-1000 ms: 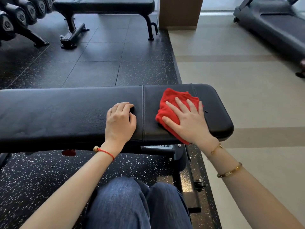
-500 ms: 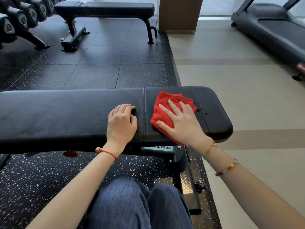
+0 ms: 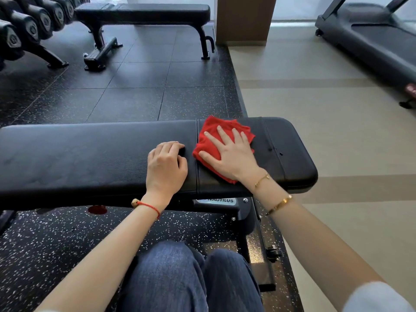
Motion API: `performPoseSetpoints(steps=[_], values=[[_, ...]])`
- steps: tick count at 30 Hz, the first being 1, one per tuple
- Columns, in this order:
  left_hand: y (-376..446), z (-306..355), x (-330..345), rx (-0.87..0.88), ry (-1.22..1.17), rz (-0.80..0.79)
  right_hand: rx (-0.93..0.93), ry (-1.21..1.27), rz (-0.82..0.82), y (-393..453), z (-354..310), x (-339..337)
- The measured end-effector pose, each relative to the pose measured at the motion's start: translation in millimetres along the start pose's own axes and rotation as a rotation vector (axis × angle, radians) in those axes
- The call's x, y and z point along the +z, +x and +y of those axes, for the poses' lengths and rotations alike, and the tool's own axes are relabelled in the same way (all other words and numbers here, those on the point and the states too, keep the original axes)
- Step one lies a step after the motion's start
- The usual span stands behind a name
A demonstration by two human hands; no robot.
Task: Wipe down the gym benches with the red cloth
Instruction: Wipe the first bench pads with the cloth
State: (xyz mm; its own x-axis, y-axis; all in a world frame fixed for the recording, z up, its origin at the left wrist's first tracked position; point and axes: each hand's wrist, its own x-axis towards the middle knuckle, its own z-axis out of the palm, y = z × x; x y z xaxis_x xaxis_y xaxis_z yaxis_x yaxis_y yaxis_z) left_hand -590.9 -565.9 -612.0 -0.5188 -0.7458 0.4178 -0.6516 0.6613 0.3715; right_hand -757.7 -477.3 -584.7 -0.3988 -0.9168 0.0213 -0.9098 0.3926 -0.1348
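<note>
gym, padded benches (image 3: pixel 90 158), dumbbell rack (image 3: pixel 27 30), treadmill (image 3: pixel 371 34), rubber flooring (image 3: pixel 135 97)

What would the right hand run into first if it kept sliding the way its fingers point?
Probably nothing on the pad: the right hand, flat on the red cloth, points away and slightly left, so it would reach the near bench's far edge, then open floor.
</note>
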Motion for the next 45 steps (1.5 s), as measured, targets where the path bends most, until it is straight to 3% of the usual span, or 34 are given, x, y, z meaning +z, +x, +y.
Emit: performPoseSetpoints(steps=[4, 8, 14, 24, 31, 35, 40, 45], values=[[0, -3, -1, 0.003, -0.013, -0.007, 0.011, -0.024, 0.05, -46, 6, 2], [-2, -3, 0, 0.014, -0.023, -0.011, 0.201, -0.108, 0.117, -76, 40, 1], [-4, 0, 2, 0.017, 0.01, -0.01, 0.403, -0.009, 0.007, -37, 84, -13], [-3, -1, 4, 0.031, 0.011, 0.006, 0.28, -0.024, 0.048, -86, 85, -7], [-3, 0, 5, 0.031, 0.028, 0.012, 0.319, 0.001, -0.049, 7, 82, -15], [-3, 0, 4, 0.023, 0.017, 0.022, 0.183, -0.001, -0.065, 12, 39, -9], [-3, -3, 3, 0.033, -0.001, 0.012, -0.037, 0.028, 0.047, -51, 18, 2], [-4, -4, 3, 0.04, -0.008, 0.007, 0.102, -0.025, 0.044, -54, 68, -5]])
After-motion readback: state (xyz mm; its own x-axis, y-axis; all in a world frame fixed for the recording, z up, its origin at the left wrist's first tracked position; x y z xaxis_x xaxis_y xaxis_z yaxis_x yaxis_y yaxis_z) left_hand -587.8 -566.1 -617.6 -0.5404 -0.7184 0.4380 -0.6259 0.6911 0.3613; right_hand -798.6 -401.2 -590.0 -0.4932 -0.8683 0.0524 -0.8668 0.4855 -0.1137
